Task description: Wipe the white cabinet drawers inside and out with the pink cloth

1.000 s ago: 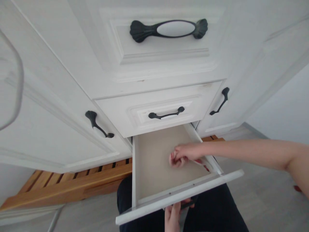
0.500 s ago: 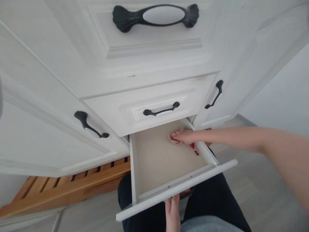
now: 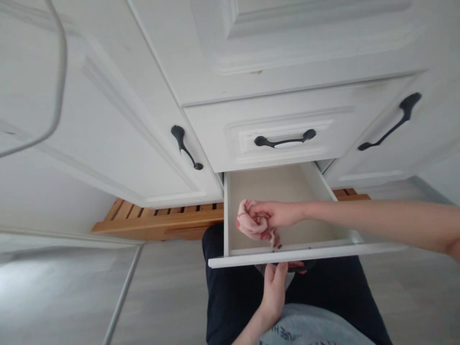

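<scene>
A white drawer [image 3: 305, 254] is pulled out from the bottom of the white cabinet. Over its left front part my right hand [image 3: 283, 213] grips a bunched pink and white cloth [image 3: 251, 224], and a loose end of the cloth hangs toward the drawer front. My left hand [image 3: 275, 292] is at the outside of the drawer front, its fingers wrapped round the dark drawer handle [image 3: 305, 266], which is partly hidden below the front's edge.
Above is a closed drawer with a dark handle [image 3: 285, 142]. Doors with a left handle [image 3: 187, 147] and a right handle [image 3: 391, 122] flank it. A slatted wooden bench [image 3: 154, 230] runs under the cabinet. A glossy panel with a metal edge [image 3: 122, 297] stands at lower left.
My right hand has moved with the cloth from the back right of the drawer to its left front and lifted it. The view has turned left. My left hand stays at the drawer front.
</scene>
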`<state>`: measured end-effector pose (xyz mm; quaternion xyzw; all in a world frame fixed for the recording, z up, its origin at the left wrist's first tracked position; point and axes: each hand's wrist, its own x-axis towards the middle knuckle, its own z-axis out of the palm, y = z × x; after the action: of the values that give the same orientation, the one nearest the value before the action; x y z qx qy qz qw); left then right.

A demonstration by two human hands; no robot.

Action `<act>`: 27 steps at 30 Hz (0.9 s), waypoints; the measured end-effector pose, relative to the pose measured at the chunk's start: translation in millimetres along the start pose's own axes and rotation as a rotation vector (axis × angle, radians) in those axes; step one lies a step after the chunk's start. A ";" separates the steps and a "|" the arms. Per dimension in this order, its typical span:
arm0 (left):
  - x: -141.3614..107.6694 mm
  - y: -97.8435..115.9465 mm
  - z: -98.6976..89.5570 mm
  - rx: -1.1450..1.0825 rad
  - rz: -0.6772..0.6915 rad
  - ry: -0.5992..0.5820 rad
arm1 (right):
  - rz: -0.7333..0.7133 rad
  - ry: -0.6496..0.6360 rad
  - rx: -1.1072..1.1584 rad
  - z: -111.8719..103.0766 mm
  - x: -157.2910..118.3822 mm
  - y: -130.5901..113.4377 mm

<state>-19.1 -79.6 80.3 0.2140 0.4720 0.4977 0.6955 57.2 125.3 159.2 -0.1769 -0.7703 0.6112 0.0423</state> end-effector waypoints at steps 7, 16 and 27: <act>5.5 -11.8 -5.3 0.012 0.062 -0.005 | -0.234 -0.072 0.096 60.8 85.2 -16.2; 4.0 -5.0 -1.9 -0.020 -0.004 0.026 | -0.248 -0.229 0.477 60.1 67.4 -37.4; 4.8 -7.8 -4.9 0.017 0.005 0.133 | -0.207 -0.148 0.110 34.7 1.9 -21.3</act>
<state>-19.2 -79.4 69.9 0.1875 0.5209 0.5088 0.6593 41.0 89.6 170.7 -0.0484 -0.7509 0.6562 0.0576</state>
